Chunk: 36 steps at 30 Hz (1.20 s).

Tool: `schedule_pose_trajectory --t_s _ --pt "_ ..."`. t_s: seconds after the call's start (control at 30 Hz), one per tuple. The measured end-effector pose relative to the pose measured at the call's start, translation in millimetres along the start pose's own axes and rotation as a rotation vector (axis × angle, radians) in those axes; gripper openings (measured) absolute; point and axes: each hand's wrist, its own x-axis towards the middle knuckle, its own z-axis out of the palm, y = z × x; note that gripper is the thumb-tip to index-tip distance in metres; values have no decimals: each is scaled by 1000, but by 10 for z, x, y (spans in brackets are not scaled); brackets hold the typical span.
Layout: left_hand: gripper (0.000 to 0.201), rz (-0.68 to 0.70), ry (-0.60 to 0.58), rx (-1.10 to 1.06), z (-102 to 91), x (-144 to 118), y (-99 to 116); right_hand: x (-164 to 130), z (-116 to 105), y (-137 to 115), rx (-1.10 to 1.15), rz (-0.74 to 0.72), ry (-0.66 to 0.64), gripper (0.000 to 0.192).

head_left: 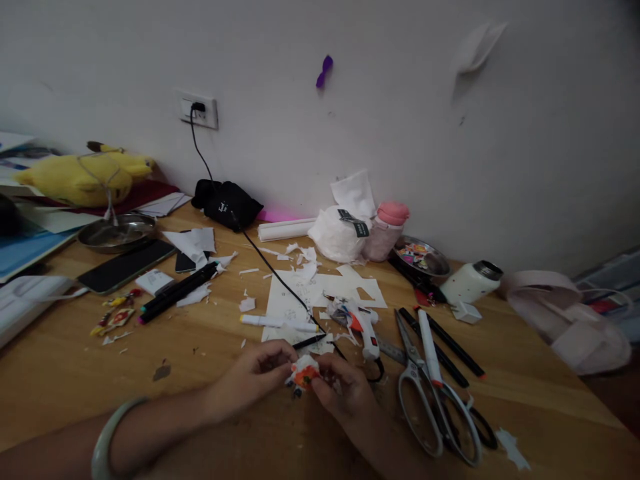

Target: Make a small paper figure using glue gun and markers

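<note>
Between my two hands, low in the middle of the head view, is a small white paper piece with orange and green colouring (305, 375). The fingers of my left hand (265, 373) pinch its left side. From the other side, my right hand (345, 387) grips it with thumb and fingers. Just beyond them lie a black pen (309, 342) and a white marker (280, 323) on a drawn-on paper sheet (285, 293). A glue gun (367, 333) rests to the right, near large scissors (417, 380) with grey handles.
Several markers (453, 343) lie beside the scissors. A black cord (273, 267) crosses the wooden table (200, 433) from the wall socket (197, 110). Toward the back stand a pink-lidded bottle (387, 230) and a black cap (227, 203). A phone (125, 267) lies left; paper scraps are scattered about.
</note>
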Motion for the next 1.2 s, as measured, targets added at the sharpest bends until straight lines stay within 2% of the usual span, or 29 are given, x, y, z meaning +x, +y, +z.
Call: schedule_pose_trajectory --t_s 0.13,0.27,0.37,0.67,0.93,1.03,1.2 --pt "23 59 -15 31 -13 -30 -11 -5 48 106 -25 -43 68 12" --pt "25 91 -104 -49 12 -29 -97 14 91 223 -63 -201 118 5" --pt "19 97 -73 26 29 -29 -106 26 102 273 -114 -307 139 5" --pt "10 192 -37 245 27 -35 -66 -29 75 157 -165 -405 126 12" --pt "6 247 -69 253 73 -49 -68 3 101 197 -172 -584 182 15" --pt "6 234 -72 255 83 -53 -54 -1 132 217 -168 -595 197 14" --pt "10 164 -89 237 87 -60 -42 -24 180 214 -102 -532 190 12"
